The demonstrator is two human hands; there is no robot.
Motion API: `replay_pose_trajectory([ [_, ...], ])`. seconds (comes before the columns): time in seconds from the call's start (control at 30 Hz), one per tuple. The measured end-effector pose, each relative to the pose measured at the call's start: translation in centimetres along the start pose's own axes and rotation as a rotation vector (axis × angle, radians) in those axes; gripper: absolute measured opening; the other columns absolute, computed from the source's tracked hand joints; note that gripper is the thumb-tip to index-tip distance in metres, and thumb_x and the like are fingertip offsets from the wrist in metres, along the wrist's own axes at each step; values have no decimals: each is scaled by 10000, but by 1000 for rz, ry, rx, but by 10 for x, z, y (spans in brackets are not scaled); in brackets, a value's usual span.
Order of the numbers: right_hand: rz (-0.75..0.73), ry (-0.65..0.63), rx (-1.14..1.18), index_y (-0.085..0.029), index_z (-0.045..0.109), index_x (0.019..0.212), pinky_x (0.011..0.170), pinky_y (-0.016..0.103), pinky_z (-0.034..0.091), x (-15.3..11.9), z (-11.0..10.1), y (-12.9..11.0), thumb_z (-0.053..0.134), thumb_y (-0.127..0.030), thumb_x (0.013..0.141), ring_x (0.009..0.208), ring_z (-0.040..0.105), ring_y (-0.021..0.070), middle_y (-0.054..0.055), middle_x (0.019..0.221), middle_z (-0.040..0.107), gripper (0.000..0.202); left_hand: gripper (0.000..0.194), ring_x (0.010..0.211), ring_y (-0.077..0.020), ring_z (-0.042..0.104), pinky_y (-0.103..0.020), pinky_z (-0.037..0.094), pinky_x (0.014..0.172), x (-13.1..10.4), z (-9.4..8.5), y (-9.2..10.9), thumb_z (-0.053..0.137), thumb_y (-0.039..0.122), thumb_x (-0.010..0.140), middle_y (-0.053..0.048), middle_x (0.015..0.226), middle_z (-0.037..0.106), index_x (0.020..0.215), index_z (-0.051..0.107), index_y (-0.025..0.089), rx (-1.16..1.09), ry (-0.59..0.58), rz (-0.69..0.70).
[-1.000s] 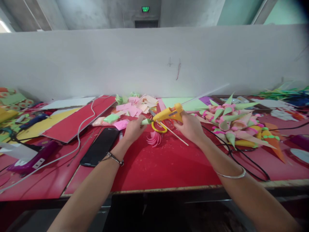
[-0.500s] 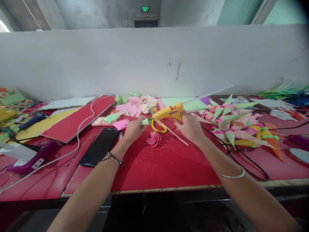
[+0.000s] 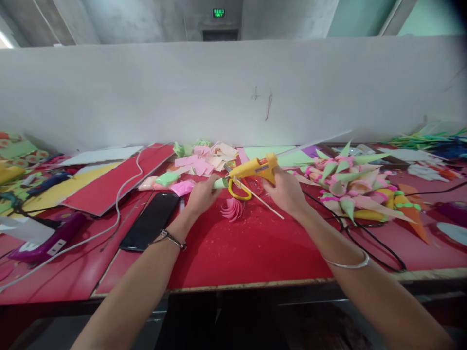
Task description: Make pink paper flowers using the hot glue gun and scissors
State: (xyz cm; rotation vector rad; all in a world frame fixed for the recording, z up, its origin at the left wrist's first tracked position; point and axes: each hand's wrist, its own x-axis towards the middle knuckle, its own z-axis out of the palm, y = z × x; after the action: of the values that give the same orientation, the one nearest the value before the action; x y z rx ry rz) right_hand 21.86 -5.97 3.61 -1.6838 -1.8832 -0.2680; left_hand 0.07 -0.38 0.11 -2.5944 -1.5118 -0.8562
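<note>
My right hand (image 3: pixel 286 189) is wrapped round the handle of a yellow hot glue gun (image 3: pixel 251 168), a clear glue stick (image 3: pixel 317 142) jutting from its back. The gun's nozzle points left, close to my left hand (image 3: pixel 204 194). Between the fingers of my left hand is a small rolled piece of light green paper (image 3: pixel 219 183). Under the gun lie yellow-handled scissors (image 3: pixel 245 195) and a thin wooden stick (image 3: pixel 266 204). A pink swirled paper flower (image 3: pixel 232 209) rests on the red table just below them.
A black phone (image 3: pixel 149 221) lies left of my left wrist. Behind are pink paper pieces (image 3: pixel 199 164) and bags of coloured clay (image 3: pixel 182 187). Paper cones and flowers (image 3: pixel 350 182) are heaped at right, near a black cable (image 3: pixel 379 250). A purple tool (image 3: pixel 51 238) sits far left.
The glue gun's nozzle has shifted slightly left, nearer the green paper. Both hands keep their grips, and the things on the table stay where they were.
</note>
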Motion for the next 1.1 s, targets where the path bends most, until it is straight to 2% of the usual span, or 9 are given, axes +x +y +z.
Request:
replay_pose_trajectory([
  [0.4, -18, 22, 37, -116, 505, 1024, 500, 257, 316, 1, 4, 2, 438, -267, 765, 595, 565, 197, 96, 743, 641, 307, 227, 584, -170, 578, -217, 338, 503, 0, -2, 1, 443, 215, 734, -33, 644, 606, 950, 481, 157, 31, -23, -9],
  [0.7, -7, -16, 82, -123, 496, 1041, 500, 252, 319, 0, 1, -1, 444, -271, 766, 584, 562, 187, 87, 739, 637, 317, 239, 625, -173, 587, -226, 364, 534, 0, -3, 1, 428, 221, 751, -37, 693, 616, 978, 474, 162, 38, -39, 24],
  [0.87, -1, -30, 115, -129, 518, 982, 470, 242, 311, -1, 0, -3, 455, -279, 759, 541, 548, 167, 74, 706, 632, 277, 232, 620, -181, 587, -230, 349, 518, 0, -4, 1, 425, 239, 765, -39, 697, 618, 977, 476, 162, 57, -33, 31],
  [1.1, -37, 20, 157, -131, 528, 989, 485, 247, 356, -3, 2, -3, 533, -482, 693, 601, 578, 193, 70, 697, 629, 459, 181, 647, -167, 588, -218, 337, 516, -1, -3, 0, 426, 250, 774, -35, 739, 625, 930, 482, 177, 77, -3, 59],
])
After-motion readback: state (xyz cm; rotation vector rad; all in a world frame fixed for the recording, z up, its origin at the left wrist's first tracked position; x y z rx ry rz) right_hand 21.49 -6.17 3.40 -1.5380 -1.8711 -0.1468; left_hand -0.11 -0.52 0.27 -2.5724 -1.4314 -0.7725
